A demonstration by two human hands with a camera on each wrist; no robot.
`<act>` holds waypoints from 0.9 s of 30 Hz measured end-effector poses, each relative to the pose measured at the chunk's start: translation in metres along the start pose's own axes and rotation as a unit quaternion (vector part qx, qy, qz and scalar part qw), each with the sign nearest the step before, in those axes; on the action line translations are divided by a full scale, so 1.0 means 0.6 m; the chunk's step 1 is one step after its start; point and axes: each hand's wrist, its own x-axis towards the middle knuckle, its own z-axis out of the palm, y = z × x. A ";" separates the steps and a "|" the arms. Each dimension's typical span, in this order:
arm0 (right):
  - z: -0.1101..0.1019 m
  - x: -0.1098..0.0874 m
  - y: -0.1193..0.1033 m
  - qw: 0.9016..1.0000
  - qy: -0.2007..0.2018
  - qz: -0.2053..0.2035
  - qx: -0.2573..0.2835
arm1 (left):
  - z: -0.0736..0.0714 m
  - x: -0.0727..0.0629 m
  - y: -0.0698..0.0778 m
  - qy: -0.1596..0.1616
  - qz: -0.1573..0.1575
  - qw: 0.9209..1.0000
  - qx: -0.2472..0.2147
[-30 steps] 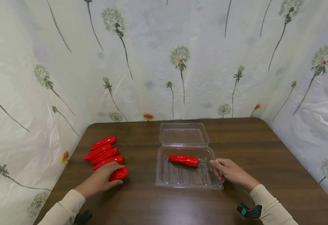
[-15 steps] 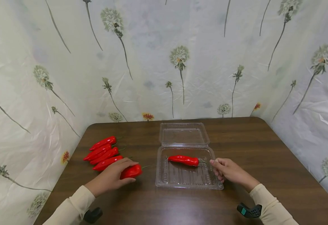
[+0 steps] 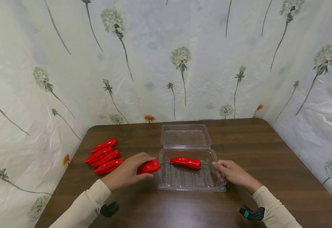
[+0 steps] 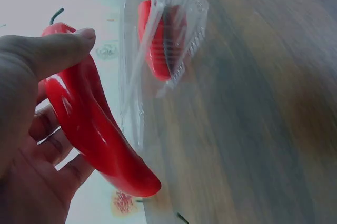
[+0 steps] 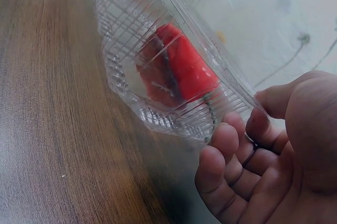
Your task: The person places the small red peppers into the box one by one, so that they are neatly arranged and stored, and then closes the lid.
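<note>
Beside a clear container [image 3: 188, 183], the left hand [image 3: 131, 171] grips a red pepper [image 3: 149, 167]; the right hand [image 3: 232, 173] pinches the container's rim [image 5: 233, 77]; a second pepper [image 3: 186, 162] lies inside.

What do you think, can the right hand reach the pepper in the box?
Probably yes: the lid is open and the pepper is near the right hand, which would likely first release the box it holds.
</note>
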 end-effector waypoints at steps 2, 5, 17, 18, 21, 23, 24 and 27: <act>-0.001 0.000 0.000 1.000 -0.001 0.000 0.000 | 0.002 0.011 0.007 -0.004 0.008 1.000 0.002; -0.003 0.000 0.000 1.000 -0.002 -0.002 0.000 | 0.006 0.030 0.019 -0.010 0.025 1.000 0.005; -0.004 -0.001 0.001 1.000 -0.011 -0.016 0.011 | 0.033 0.114 0.068 -0.082 0.050 0.994 0.058; -0.004 -0.001 0.002 1.000 -0.010 -0.013 0.013 | 0.037 0.121 0.071 -0.088 0.052 0.993 0.063; -0.003 0.000 0.003 1.000 -0.008 -0.004 0.015 | 0.048 0.141 0.082 -0.104 0.063 0.989 0.087; -0.003 -0.001 0.003 1.000 -0.009 -0.007 0.012 | 0.057 0.155 0.087 -0.112 0.075 0.986 0.101; -0.002 -0.001 0.003 1.000 -0.007 -0.005 0.010 | 0.061 0.161 0.089 -0.115 0.081 0.985 0.104; -0.002 -0.001 0.002 1.000 -0.005 -0.009 0.003 | 0.074 0.180 0.096 -0.124 0.089 0.983 0.104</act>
